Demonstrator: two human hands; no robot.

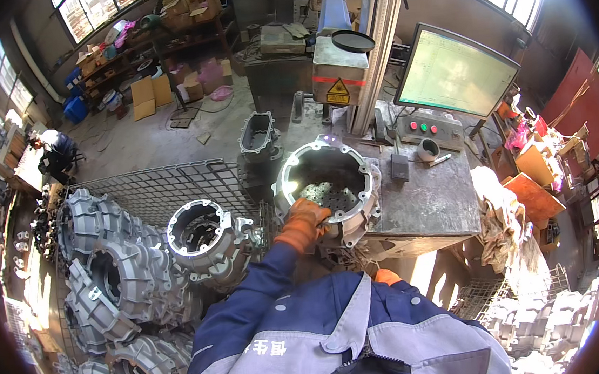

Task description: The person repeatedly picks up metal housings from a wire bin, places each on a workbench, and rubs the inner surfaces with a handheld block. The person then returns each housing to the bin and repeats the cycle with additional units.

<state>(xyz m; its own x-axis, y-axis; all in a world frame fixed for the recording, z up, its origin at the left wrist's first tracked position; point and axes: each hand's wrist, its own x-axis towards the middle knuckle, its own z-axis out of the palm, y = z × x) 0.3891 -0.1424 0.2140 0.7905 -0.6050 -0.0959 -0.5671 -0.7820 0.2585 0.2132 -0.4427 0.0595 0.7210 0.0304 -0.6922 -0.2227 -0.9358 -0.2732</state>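
Note:
A round cast-metal housing [372, 185] stands on the near left part of the workbench, its wide flanged opening facing up. My left hand [304, 222], in an orange glove, is closed on the near left of its rim, with the fingertips at the inner edge. Through the opening, a plate dotted with holes shows at the bottom. My right hand [388, 276], also gloved in orange, is low by the bench's front edge, close to my jacket. Most of it is hidden, and its fingers do not show.
A marking machine's laser head [340, 71] hangs on a column behind the housing. On the bench [427, 205] are a button box [430, 129], a cup [427, 150] and a monitor [455, 69]. Several similar housings [127, 278] fill a wire cage [165, 183] at left; a smaller casting [259, 135] stands behind.

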